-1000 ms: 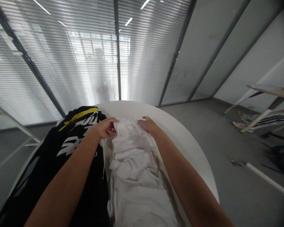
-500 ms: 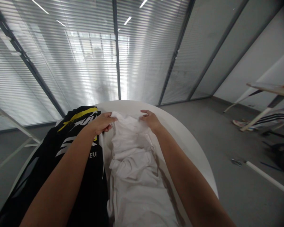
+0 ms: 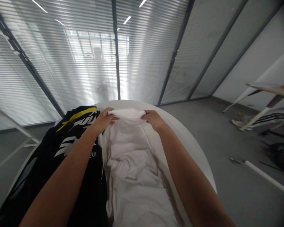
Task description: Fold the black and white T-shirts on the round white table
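The head-worn camera looks forward and down, close over the left hand (image 3: 103, 121) and right hand (image 3: 153, 120).

black garment (image 3: 85, 189) | white letters (image 3: 93, 154): "EU" | larger white brush lettering (image 3: 72, 145) above, beside yellow stripe (image 3: 77, 115): partly hidden, seemingly unreadable

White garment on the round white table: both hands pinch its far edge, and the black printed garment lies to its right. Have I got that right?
No: the head view shows the black printed garment lying to the left of the white garment, not its right. The rest holds: the left hand and right hand pinch its far edge on the round white table.
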Motion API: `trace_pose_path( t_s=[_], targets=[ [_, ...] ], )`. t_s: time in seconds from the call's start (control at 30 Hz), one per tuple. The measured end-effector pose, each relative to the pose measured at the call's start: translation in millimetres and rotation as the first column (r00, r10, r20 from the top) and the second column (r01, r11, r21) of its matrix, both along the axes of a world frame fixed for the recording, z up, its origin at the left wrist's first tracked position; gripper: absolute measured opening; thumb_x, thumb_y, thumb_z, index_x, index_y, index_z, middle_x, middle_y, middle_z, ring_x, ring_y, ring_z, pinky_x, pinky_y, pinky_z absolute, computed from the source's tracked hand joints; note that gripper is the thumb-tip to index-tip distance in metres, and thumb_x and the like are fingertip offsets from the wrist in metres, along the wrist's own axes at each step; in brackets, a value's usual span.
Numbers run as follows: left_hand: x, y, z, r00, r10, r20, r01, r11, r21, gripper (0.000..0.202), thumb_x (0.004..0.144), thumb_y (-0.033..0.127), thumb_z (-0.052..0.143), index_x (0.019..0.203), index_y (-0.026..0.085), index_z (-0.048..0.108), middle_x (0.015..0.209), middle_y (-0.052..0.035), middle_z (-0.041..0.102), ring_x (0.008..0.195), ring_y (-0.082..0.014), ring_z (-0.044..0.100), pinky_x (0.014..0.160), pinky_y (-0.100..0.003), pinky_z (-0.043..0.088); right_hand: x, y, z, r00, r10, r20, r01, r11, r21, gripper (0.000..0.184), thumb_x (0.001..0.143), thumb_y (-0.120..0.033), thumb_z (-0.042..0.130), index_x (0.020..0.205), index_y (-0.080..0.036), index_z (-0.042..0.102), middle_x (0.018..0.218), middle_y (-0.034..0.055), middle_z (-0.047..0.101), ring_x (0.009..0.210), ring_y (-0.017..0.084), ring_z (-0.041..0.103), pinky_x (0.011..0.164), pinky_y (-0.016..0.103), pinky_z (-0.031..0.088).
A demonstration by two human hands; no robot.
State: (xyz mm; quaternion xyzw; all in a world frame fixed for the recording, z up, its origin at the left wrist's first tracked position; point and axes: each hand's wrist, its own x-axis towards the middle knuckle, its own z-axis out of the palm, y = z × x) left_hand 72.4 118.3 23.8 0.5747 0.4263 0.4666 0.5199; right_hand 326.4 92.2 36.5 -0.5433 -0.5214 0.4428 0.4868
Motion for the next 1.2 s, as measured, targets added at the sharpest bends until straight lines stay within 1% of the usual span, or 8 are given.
trace_pose_path(
  t_s=[0.17, 0.27, 0.4, 0.57, 0.7, 0.87, 1.07, 1.2],
  targets=[
    [-2.2, 8.5, -18.8, 0.998, 0.061, -0.032, -0.057, 0.992, 0.114, 0.025, 0.064, 0.026, 0.071, 0.083, 0.020, 0.057, 0.082, 0.0021, 0.060, 0.080, -0.0145, 0.063, 0.066, -0.023, 0.050, 1.7, -2.5, -0.1, 0.998, -0.002, -0.062, 0.001, 1.000, -0.009, 0.019, 0.055, -0.025, 0.065, 0.073, -0.021, 0.059, 0.071, -0.0040, 0.057, 0.075, 0.014, 0.052, 0.069, 0.028, 0.044],
    [-5.6, 11.2, -23.7, 0.995, 0.087, -0.055, -0.075, 0.980, 0.186, 0.023, 0.061, 0.025, 0.070, 0.079, 0.019, 0.056, 0.076, 0.0038, 0.056, 0.070, -0.0115, 0.056, 0.063, -0.022, 0.046, 1.2, -2.2, -6.1, 0.980, 0.094, -0.173, -0.090, 0.995, 0.032, 0.021, 0.057, -0.026, 0.069, 0.073, -0.022, 0.055, 0.078, -0.0026, 0.060, 0.081, 0.016, 0.055, 0.071, 0.032, 0.050],
    [-9.4, 8.9, -20.4, 0.939, 0.214, -0.268, -0.118, 0.936, 0.332, 0.018, 0.060, 0.019, 0.066, 0.073, 0.019, 0.053, 0.069, 0.0052, 0.052, 0.066, -0.0108, 0.048, 0.061, -0.022, 0.040, -2.4, -0.9, -14.7, 0.951, 0.209, -0.229, -0.184, 0.975, 0.126, 0.027, 0.059, -0.026, 0.074, 0.070, -0.022, 0.050, 0.092, 0.0010, 0.067, 0.094, 0.019, 0.060, 0.079, 0.032, 0.051],
    [-11.5, 3.6, -13.5, 0.862, 0.278, -0.423, -0.093, 0.909, 0.407, 0.019, 0.061, 0.017, 0.062, 0.079, 0.019, 0.056, 0.071, 0.0046, 0.054, 0.069, -0.0127, 0.050, 0.066, -0.024, 0.041, -6.3, 0.4, -20.9, 0.974, 0.162, -0.161, -0.122, 0.965, 0.233, 0.028, 0.061, -0.026, 0.076, 0.068, -0.020, 0.050, 0.099, 0.0037, 0.072, 0.099, 0.020, 0.063, 0.085, 0.033, 0.047],
    [-12.3, 4.0, -14.6, 0.888, 0.178, -0.424, 0.000, 0.922, 0.387, 0.039, 0.062, 0.014, 0.059, 0.101, 0.017, 0.065, 0.096, -0.0015, 0.068, 0.087, -0.0172, 0.060, 0.082, -0.027, 0.045, -2.9, 1.6, -26.7, 0.966, 0.213, -0.148, -0.154, 0.931, 0.332, 0.024, 0.063, -0.024, 0.075, 0.061, -0.019, 0.052, 0.111, 0.0067, 0.070, 0.107, 0.021, 0.062, 0.092, 0.034, 0.044],
    [-15.4, 7.2, -21.6, 0.923, 0.062, -0.379, 0.086, 0.929, 0.360, 0.029, 0.065, 0.015, 0.057, 0.089, 0.017, 0.074, 0.097, -0.0053, 0.073, 0.097, -0.0217, 0.063, 0.092, -0.031, 0.045, 3.2, 4.9, -37.9, 0.956, 0.229, -0.182, -0.163, 0.934, 0.319, 0.021, 0.060, -0.020, 0.075, 0.058, -0.018, 0.054, 0.116, 0.0079, 0.069, 0.104, 0.022, 0.063, 0.088, 0.032, 0.045],
    [-19.3, 12.6, -34.8, 0.965, -0.048, -0.258, 0.121, 0.954, 0.276, 0.028, 0.062, 0.017, 0.064, 0.087, 0.017, 0.077, 0.114, -0.0091, 0.070, 0.109, -0.0232, 0.061, 0.103, -0.036, 0.041, 3.4, 5.8, -44.7, 0.965, 0.154, -0.213, -0.104, 0.968, 0.228, 0.017, 0.056, -0.018, 0.071, 0.064, -0.018, 0.057, 0.089, 0.0027, 0.073, 0.088, 0.017, 0.063, 0.082, 0.029, 0.045],
    [-21.7, 15.0, -40.1, 0.966, -0.071, -0.250, 0.135, 0.959, 0.248, 0.029, 0.061, 0.017, 0.066, 0.087, 0.018, 0.078, 0.116, -0.0089, 0.069, 0.112, -0.0239, 0.060, 0.105, -0.037, 0.039, 7.9, 4.8, -51.0, 0.963, 0.218, -0.156, -0.198, 0.971, 0.133, 0.016, 0.053, -0.019, 0.070, 0.066, -0.018, 0.060, 0.072, -0.0021, 0.066, 0.074, 0.015, 0.059, 0.073, 0.027, 0.044]
  ],
)
